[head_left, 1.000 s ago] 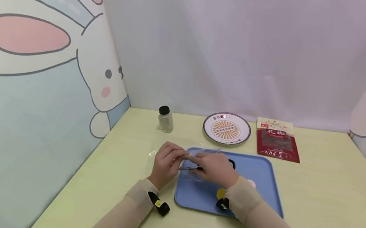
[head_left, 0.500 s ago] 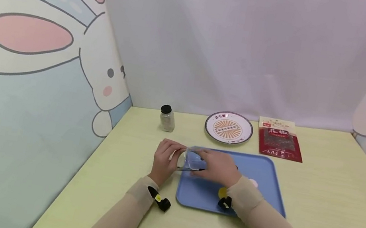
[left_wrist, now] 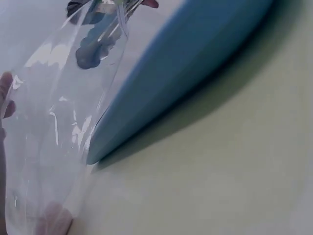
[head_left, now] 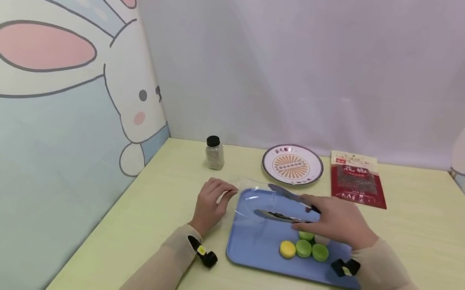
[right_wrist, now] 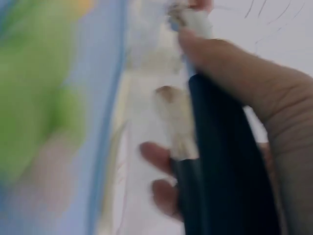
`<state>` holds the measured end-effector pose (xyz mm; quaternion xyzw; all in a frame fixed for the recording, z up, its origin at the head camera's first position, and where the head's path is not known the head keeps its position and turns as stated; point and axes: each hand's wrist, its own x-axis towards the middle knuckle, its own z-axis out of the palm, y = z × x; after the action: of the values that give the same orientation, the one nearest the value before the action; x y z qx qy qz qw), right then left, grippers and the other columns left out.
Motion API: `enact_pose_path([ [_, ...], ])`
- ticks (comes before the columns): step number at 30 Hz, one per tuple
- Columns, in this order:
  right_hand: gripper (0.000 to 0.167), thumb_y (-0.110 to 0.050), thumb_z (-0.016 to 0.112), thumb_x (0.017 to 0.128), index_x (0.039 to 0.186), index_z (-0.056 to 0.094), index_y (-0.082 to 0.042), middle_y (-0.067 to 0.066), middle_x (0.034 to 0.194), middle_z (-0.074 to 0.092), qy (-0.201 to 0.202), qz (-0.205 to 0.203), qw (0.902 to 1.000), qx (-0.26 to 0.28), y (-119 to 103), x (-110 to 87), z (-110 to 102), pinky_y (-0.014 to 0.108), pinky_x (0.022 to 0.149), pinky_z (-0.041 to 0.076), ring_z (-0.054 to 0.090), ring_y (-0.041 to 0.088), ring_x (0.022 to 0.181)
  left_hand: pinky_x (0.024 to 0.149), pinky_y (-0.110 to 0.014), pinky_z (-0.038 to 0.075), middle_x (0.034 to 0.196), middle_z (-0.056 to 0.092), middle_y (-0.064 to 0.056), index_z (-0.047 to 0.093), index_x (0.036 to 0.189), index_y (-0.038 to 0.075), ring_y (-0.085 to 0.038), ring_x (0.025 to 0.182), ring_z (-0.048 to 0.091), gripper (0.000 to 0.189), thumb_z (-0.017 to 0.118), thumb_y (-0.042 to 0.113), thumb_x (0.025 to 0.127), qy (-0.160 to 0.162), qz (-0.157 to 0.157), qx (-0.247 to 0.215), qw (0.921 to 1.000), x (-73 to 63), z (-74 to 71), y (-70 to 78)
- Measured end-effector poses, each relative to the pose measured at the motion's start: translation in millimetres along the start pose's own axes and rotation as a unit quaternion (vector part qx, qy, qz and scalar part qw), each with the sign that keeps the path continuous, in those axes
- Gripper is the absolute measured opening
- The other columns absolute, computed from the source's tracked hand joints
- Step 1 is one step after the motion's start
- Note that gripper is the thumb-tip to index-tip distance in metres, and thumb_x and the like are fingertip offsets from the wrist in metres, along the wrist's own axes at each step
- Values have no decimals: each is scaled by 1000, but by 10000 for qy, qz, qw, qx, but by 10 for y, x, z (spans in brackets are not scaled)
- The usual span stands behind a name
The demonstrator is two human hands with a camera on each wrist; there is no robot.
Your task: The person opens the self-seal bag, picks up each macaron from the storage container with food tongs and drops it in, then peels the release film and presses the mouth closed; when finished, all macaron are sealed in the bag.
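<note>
My left hand [head_left: 210, 205] pinches the edge of a clear plastic bag [left_wrist: 54, 112], which spreads over the left part of a blue tray [head_left: 257, 257]. With my right hand [head_left: 339, 222] I hold a pair of tongs [head_left: 278, 217], thumb on one dark handle and fingers on the other. Their metal arms stand apart and point left, level with the bag; how far the tips reach inside is unclear. Below the right hand, a yellow macaron [head_left: 287, 249] and several green macarons [head_left: 303, 249] lie on the tray beside a pale pink one [head_left: 321, 240].
Behind the tray stand a small black-capped jar [head_left: 214, 153], a patterned plate [head_left: 293, 164] and a red spice packet [head_left: 358, 180]. A printed rabbit wall [head_left: 49, 135] borders the table on the left.
My right hand has drawn the tongs rightward, away from the left hand, after their arms spread. The macarons under the right forearm have come into sight. The left hand stays nearly in place.
</note>
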<state>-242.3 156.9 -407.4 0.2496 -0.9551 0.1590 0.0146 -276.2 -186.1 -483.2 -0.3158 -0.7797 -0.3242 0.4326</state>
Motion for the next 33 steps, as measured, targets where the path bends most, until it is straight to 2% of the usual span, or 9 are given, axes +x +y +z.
enact_pose_path([
  [6, 72, -63, 81, 74, 130, 67, -19, -13, 85, 61, 372, -242, 9961, 766, 474, -549, 42, 24, 53, 39, 47, 5, 63, 76, -36, 46, 93, 70, 1, 75, 97, 12, -18, 87, 61, 6, 70, 15, 96, -97, -1, -9, 10000, 2, 29, 1],
  [9, 66, -51, 83, 78, 131, 68, -15, -15, 82, 61, 18, -588, 9863, 1544, 602, -813, 43, 21, 51, 38, 46, 1, 62, 75, -36, 46, 93, 70, 1, 75, 98, 12, -18, 85, 61, 6, 71, 15, 95, -169, 11, -14, 9999, -16, 32, 7],
  [12, 61, -40, 83, 82, 132, 67, -10, -15, 80, 62, -566, -873, 9698, 2206, 661, -959, 37, 20, 51, 41, 48, 0, 64, 73, -36, 45, 91, 69, 2, 75, 97, 12, -18, 84, 61, 5, 71, 14, 95, -202, -11, -6, 9998, -36, 19, 16],
  [15, 56, -34, 82, 85, 133, 66, -9, -13, 83, 65, -988, -1064, 9548, 2595, 693, -984, 36, 20, 52, 44, 51, -1, 66, 73, -36, 45, 91, 69, 3, 74, 97, 12, -17, 84, 61, 5, 70, 15, 96, -199, -20, -12, 9998, -36, 10, 17],
  [18, 53, -31, 80, 87, 134, 66, -12, -12, 88, 67, -1230, -996, 9495, 2709, 737, -979, 29, 20, 52, 44, 49, -3, 63, 74, -36, 45, 92, 69, 3, 75, 97, 12, -17, 85, 61, 7, 69, 16, 97, -218, -31, -28, 9998, -11, 13, 24],
  [22, 52, -31, 79, 89, 135, 65, -13, -12, 85, 67, -1348, -740, 9509, 2686, 789, -995, 10, 22, 49, 40, 39, -4, 53, 74, -35, 45, 93, 69, 3, 74, 97, 12, -16, 85, 61, 8, 68, 17, 98, -264, -62, -12, 9996, 1, -1, 37],
  [27, 52, -31, 78, 89, 135, 65, -12, -14, 88, 66, -1350, -757, 9507, 2688, 756, -1018, 23, 22, 51, 41, 45, -4, 59, 75, -36, 46, 92, 69, 3, 74, 97, 12, -16, 85, 61, 9, 68, 18, 98, -276, -60, 4, 9996, -10, -10, 45],
  [30, 54, -35, 79, 88, 136, 65, -13, -16, 75, 58, -1466, -741, 9499, 2660, 710, -1015, 32, 22, 50, 42, 44, -4, 58, 75, -36, 46, 92, 69, 2, 74, 97, 12, -17, 85, 61, 9, 68, 18, 98, -269, -32, 5, 9996, -10, -9, 38],
  [33, 55, -37, 79, 88, 136, 65, -13, -17, 76, 59, -1440, -697, 9539, 2540, 687, -1009, 27, 21, 49, 41, 44, -4, 56, 76, -35, 46, 93, 69, 3, 74, 98, 12, -16, 86, 61, 9, 68, 19, 98, -298, -27, 30, 9995, 1, -6, 21],
])
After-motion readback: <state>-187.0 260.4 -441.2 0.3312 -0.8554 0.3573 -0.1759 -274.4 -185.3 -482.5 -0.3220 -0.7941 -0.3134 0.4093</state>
